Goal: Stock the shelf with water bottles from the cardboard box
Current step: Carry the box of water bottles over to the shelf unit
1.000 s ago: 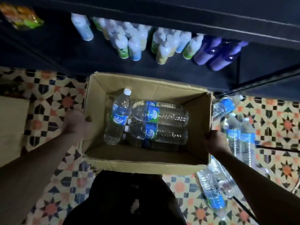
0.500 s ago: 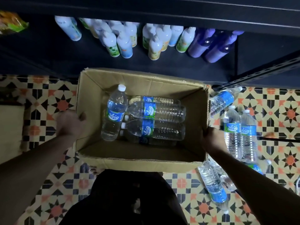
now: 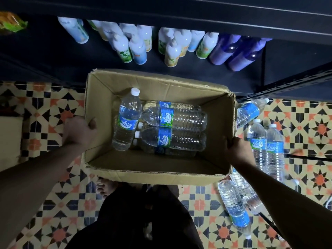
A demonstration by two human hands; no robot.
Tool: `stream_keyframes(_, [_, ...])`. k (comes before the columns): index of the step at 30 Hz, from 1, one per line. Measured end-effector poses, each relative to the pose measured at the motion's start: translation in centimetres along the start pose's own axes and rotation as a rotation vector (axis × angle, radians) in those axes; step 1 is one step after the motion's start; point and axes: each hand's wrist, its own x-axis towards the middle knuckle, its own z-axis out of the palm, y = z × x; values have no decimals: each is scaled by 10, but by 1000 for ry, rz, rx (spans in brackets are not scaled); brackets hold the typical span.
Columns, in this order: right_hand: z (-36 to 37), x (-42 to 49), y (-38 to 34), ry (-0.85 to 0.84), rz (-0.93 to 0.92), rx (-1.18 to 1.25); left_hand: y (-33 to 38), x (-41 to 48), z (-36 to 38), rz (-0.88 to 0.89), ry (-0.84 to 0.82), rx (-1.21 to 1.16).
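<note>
Both hands grip the cardboard box (image 3: 158,174) by its side walls, left hand (image 3: 79,132) and right hand (image 3: 237,150). Several water bottles (image 3: 172,130) still lie inside; more litter the floor (image 3: 305,123) at right. No water bottles show on the far shelf (image 3: 53,56), so stocking looks barely started.

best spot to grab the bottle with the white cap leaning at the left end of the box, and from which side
Grip the water bottle around its shoulder, between the white cap and the blue label, coming from above. It leans cap-up over the lying bottles, so its top is free. The right hand seems better placed; the left hand grips the cardboard box wall nearest it.
</note>
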Motion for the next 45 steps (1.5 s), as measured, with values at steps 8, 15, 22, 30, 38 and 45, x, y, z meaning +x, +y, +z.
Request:
stream_keyframes(8, [-1,0,-8,-36,69,-15,-3,3,0,66,32,64])
stream_keyframes(15, [-8,-7,-19,-112,135,-21,-4,-6,-1,27,-35,58])
stream_keyframes(22, [-24,-29,-36,-79,159,-19,-12,-6,-13,11,-204,-46])
stream_keyframes(30, [-36,-53,-101,-105,46,-172,-40,-31,-65,-33,-324,-407])
stream_keyframes(38, [-50,-92,-322,-398,-476,-76,-134,-58,-150,-106,-270,-660])
stream_keyframes(45, [-20,-175,-513,-489,-793,-152,-285,-94,-190,-479,-72,-812])
